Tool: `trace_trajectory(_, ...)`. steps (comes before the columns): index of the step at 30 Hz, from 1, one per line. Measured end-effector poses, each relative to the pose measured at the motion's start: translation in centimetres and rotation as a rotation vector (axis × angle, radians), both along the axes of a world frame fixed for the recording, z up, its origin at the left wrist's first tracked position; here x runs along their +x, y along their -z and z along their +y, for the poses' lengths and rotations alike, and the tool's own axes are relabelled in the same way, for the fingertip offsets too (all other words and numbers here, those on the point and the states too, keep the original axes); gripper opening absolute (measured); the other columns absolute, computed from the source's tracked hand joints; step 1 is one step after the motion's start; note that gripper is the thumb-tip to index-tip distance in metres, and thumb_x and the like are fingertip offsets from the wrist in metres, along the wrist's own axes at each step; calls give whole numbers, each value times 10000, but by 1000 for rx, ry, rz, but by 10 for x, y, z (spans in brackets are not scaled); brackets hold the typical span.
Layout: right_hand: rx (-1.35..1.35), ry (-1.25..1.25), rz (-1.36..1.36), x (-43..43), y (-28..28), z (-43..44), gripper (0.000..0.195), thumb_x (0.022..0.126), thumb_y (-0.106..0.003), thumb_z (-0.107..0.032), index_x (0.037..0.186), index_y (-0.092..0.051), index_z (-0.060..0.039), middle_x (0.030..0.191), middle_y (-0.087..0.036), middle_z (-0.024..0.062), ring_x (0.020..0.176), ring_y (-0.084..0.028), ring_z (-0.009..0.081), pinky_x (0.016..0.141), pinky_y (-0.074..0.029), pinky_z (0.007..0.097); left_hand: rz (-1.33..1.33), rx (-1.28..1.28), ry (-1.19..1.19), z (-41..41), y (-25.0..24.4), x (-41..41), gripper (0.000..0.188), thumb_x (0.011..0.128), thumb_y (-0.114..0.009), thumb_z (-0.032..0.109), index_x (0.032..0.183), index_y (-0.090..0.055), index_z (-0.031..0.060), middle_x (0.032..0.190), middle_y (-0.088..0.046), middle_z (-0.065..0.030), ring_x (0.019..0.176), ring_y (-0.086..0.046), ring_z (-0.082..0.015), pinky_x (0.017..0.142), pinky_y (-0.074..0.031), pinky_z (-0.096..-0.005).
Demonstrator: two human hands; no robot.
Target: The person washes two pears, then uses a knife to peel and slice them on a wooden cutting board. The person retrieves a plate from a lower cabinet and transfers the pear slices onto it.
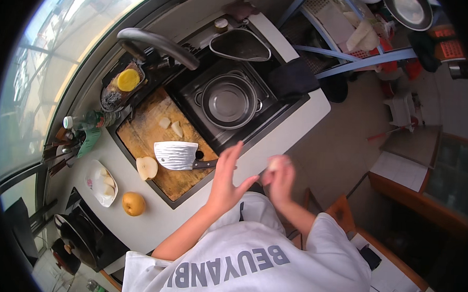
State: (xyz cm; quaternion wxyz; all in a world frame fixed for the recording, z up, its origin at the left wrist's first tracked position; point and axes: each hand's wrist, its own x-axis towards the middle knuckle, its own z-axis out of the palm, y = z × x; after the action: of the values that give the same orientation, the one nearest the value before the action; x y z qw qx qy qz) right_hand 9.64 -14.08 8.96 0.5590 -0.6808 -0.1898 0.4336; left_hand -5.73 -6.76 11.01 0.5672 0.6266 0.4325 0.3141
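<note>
My left hand (226, 181) is raised over the counter's front edge, fingers apart, holding nothing. To its right, my right hand (281, 179) is blurred, its fingers curled around a small pale piece (274, 164), perhaps fruit. On the wooden cutting board (141, 114) lies a cleaver (175, 155), its dark handle pointing towards my left hand. Two pale fruit pieces (176, 129) lie beyond the blade. A cut half of a pear-like fruit (147, 168) rests at the board's left edge. A whole yellow-brown fruit (134, 204) sits on the counter beside a white dish (95, 179) holding cut pieces.
A steel pot (229, 101) stands in the sink right of the board, below a curved faucet (160, 45). A triangular strainer basket (240, 44) is behind it. A plastic bottle (86, 120) and a utensil holder (89, 141) stand by the window; a lidded pan (76, 241) sits lower left.
</note>
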Motion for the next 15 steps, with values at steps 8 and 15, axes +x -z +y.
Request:
trace_trajectory(8,89,694,164,329,-27,54,1025,919,-462,-739,1601,12,-138,1615,-157,237,1350,-463,383,1075,-443,534,92,-226,-224,18,47,-72,368,913,-666,32,1274,-598,16,1175,-654,-98,977,-657,-175,853,-535,-307)
trace_trajectory(15,113,-305,-528,139,101,41,381,1061,-477,-292,1331,-540,-31,1142,-665,88,963,-649,159,869,-518,322,486,-86,-399,-16,62,-153,383,883,-682,51,1254,-591,31,1144,-616,-112,1021,-626,-239,878,-507,-353)
